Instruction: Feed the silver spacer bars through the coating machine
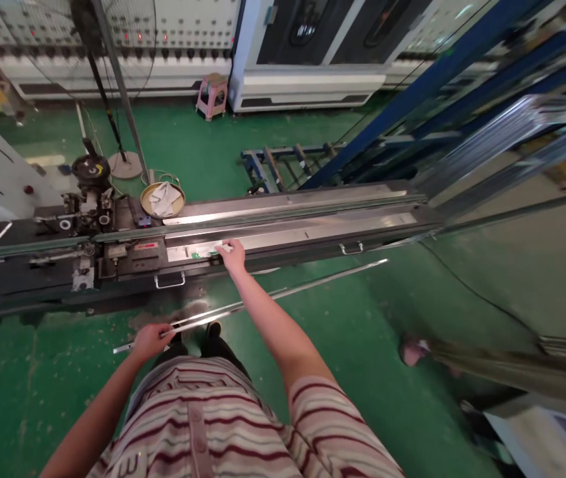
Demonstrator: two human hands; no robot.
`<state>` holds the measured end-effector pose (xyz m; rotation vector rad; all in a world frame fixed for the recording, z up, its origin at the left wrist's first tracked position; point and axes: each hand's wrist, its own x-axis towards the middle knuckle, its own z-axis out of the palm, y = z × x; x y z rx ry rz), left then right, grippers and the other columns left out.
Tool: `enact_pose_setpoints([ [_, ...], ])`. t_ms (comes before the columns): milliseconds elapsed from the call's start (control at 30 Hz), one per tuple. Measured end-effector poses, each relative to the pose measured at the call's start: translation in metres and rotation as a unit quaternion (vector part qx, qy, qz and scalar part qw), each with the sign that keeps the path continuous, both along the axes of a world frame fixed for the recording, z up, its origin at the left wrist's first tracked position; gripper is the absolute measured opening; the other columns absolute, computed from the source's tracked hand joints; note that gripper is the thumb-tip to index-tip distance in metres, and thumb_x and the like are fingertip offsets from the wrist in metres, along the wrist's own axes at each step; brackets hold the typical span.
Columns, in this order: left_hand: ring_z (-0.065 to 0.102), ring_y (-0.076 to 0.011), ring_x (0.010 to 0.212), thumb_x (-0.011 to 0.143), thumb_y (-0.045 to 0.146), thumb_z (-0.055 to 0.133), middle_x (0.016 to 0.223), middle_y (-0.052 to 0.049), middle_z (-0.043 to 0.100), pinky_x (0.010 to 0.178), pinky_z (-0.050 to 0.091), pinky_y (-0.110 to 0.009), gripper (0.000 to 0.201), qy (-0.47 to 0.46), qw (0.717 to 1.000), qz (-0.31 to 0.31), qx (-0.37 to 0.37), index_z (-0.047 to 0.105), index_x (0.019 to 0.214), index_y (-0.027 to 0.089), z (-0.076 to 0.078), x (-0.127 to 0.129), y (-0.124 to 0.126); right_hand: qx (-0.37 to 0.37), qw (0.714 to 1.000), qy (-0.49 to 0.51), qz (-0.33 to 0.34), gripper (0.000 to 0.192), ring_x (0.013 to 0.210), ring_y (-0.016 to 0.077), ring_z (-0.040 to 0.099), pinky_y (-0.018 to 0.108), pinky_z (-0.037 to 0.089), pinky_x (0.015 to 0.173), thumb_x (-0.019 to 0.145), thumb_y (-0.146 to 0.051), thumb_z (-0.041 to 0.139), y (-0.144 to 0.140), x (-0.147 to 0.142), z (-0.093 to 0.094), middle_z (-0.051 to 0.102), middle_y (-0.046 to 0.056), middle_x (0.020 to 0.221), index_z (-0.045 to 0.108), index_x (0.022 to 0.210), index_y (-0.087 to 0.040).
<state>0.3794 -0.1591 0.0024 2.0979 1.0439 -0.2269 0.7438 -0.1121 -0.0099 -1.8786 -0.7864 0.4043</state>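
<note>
My left hand (151,342) is closed around a long, thin metal strip (313,284), near its left end. The strip slants up to the right in front of the machine, over the green floor, and seems to have a second thin edge or piece alongside it. Over the near edge of the machine bed (273,238), my right hand (234,255) pinches a small white and green piece (206,251), perhaps a wrapper or cloth. That piece lies against the bare metal surface, and my fingers hide part of it.
A round tray (143,202) with a crumpled white cloth (164,198) sits beside the machine head (91,199). Metal handles (169,281) stick out from the bed's front. Blue racks (363,126) stand at the right. Another person's leg (482,362) shows at lower right. A pink stool (212,97) stands behind.
</note>
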Motion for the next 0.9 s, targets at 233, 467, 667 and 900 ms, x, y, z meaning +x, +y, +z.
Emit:
enact_pose_setpoints([
  [233,0.068,-0.0222,0.082,0.092,0.047,0.049,0.091,-0.004,0.076,0.067,0.035,-0.027,0.036,-0.009,1.000,0.013,-0.009,0.078,0.098,0.027,0.015,0.014,-0.011,-0.056,0.988,-0.141,-0.010,0.025,0.118,0.0289,0.041,0.044,0.030,0.111,0.074,-0.027,0.073,0.051,0.028,-0.005,0.055,0.014,0.121,0.064,0.095,-0.016],
  [467,0.067,-0.0204,0.078,0.091,0.049,0.052,0.088,-0.003,0.076,0.068,0.039,-0.026,0.037,-0.045,0.998,0.031,-0.036,0.079,0.096,0.025,0.022,0.047,-0.013,0.007,0.967,-0.253,-0.033,0.077,0.141,0.0356,0.026,0.056,0.026,0.116,0.086,-0.046,0.063,0.008,0.035,0.056,0.027,0.023,0.152,0.034,0.148,-0.012],
  [667,0.067,-0.0226,0.084,0.087,0.059,0.057,0.093,-0.006,0.076,0.073,0.044,-0.027,0.048,-0.132,0.984,0.064,-0.101,0.079,0.100,0.018,0.034,0.076,0.000,0.177,0.834,-0.452,-0.263,0.065,0.137,0.0396,0.033,0.067,0.027,0.112,0.088,-0.053,0.054,-0.167,0.063,0.143,0.032,0.021,0.144,0.038,0.142,-0.019],
  [900,0.057,-0.0154,0.061,0.076,0.052,0.075,0.074,-0.008,0.072,0.059,0.043,-0.025,0.043,-0.331,0.915,0.143,-0.180,0.080,0.092,0.013,0.098,0.090,0.030,-0.019,0.938,-0.314,-0.145,0.034,0.107,0.0295,0.059,0.053,0.046,0.099,0.093,-0.044,0.051,-0.266,0.096,0.040,0.066,0.014,0.111,0.063,0.111,-0.017],
])
